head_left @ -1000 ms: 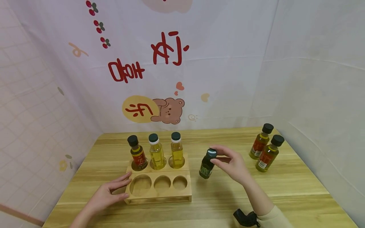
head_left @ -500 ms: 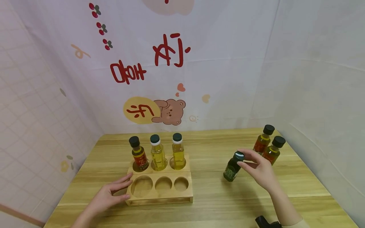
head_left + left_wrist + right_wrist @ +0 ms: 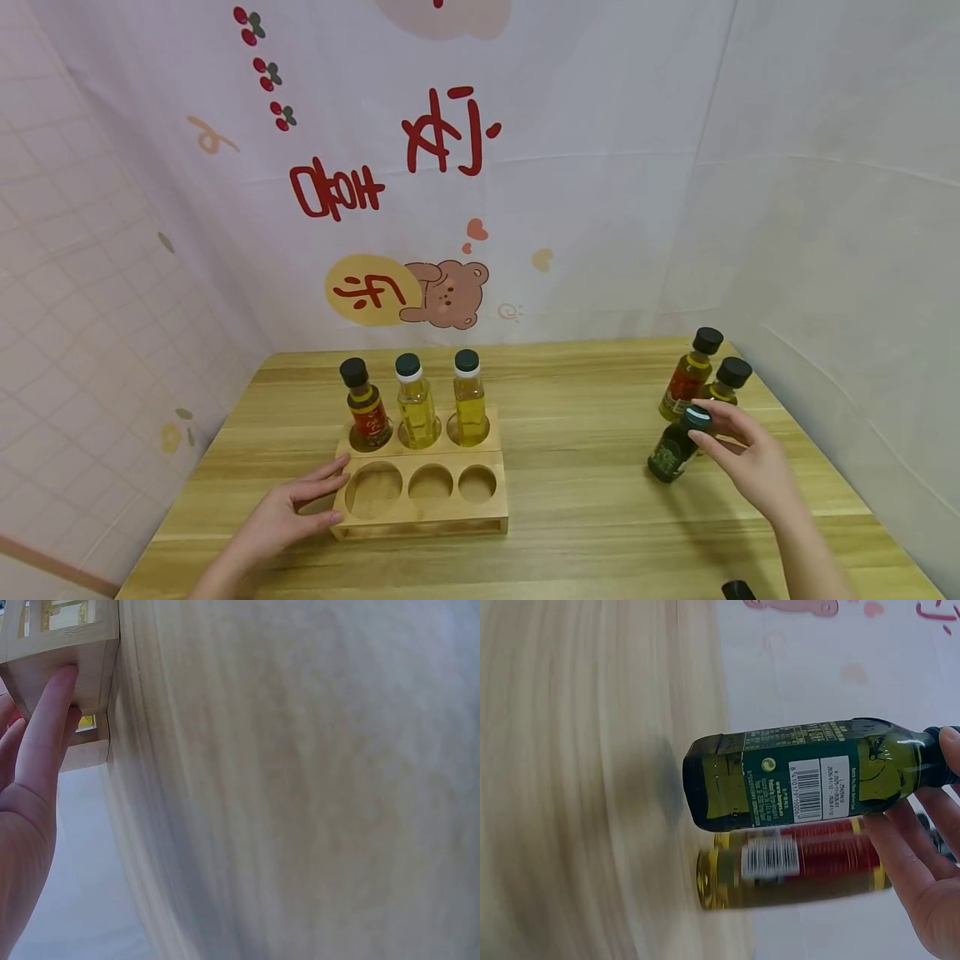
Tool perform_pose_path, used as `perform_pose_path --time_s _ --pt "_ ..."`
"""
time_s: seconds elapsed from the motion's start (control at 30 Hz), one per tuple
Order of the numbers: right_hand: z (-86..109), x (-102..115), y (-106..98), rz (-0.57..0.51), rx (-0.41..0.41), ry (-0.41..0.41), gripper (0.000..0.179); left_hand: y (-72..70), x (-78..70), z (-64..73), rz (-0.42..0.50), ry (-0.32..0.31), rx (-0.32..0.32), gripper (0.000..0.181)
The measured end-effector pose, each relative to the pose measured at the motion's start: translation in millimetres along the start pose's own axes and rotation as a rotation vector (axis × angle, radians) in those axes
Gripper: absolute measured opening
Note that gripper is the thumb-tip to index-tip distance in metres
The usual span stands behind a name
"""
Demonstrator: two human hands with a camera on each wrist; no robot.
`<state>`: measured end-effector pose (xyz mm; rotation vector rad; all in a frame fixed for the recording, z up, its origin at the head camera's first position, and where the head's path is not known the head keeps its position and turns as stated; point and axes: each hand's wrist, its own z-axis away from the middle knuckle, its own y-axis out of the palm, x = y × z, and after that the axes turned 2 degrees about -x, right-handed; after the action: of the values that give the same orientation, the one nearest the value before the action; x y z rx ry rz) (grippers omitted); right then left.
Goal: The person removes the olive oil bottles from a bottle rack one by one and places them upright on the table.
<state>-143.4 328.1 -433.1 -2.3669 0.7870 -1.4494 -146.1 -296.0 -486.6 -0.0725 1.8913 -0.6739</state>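
One tilted dark green bottle point(image 3: 670, 452), barcoded label point(image 3: 832, 789), cap point(image 3: 697, 417) pinched by right hand point(image 3: 753, 467); left hand point(image 3: 281, 517), fingers point(image 3: 46, 735) apart, touches rack point(image 3: 491, 458).

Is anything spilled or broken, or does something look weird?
Nothing stands out: no spill or crack shows. The light wooden rack sits flat, and the right hand holds the dark green glass bottle by its top.

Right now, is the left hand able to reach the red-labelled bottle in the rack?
Probably yes: the left hand touches the rack close by, and the red-labelled bottle rises above it, unblocked.
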Motion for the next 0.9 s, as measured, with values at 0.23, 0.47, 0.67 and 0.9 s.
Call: perform_pose_path --time_s 0.23,0.47,0.67,0.9 --pt "5.1 -11.7 -18.3 0.068 -0.017 0.044 0.044 -0.5 0.8 0.1 0.007 -0.001 0.001 0.048" --pt "7.5 -16.7 -29.6 0.11 -0.041 0.083 0.044 -0.5 0.5 0.1 0.008 -0.012 0.003 0.048" --pt "8.4 -21.3 -35.3 0.15 -0.071 0.133 0.045 -0.6 0.3 0.5 0.001 -0.021 0.005 0.048" --pt "10.9 -23.4 -39.6 0.174 -0.1 0.187 0.046 -0.7 -0.7 0.3 0.004 -0.026 0.007 0.049"
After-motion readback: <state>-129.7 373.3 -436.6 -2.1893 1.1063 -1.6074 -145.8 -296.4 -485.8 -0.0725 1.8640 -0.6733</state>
